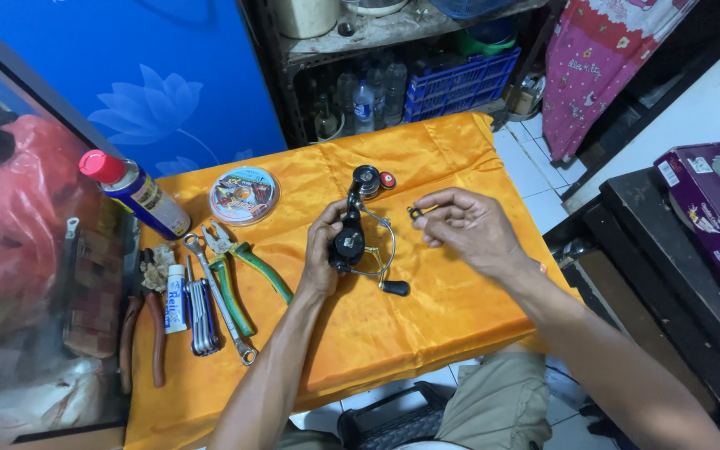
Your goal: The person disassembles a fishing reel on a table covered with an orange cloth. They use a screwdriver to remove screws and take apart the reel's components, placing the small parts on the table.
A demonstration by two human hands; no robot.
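My left hand [320,254] grips a black fishing reel [350,237] upright over the orange cloth [427,308]. The reel's wire bail and black handle knob [394,288] hang to its right, and a red knob [387,179] shows near its top. My right hand [464,225] hovers just right of the reel and pinches a small dark ring-shaped part [416,212] between thumb and fingertips.
Left on the cloth lie green-handled pliers [239,267], a wrench [220,304], a hex key set [201,317], a small white tube [176,298], red-handled pliers [153,321], a round line spool [243,195] and a red-capped spray can [135,192]. A black cabinet [677,275] stands right.
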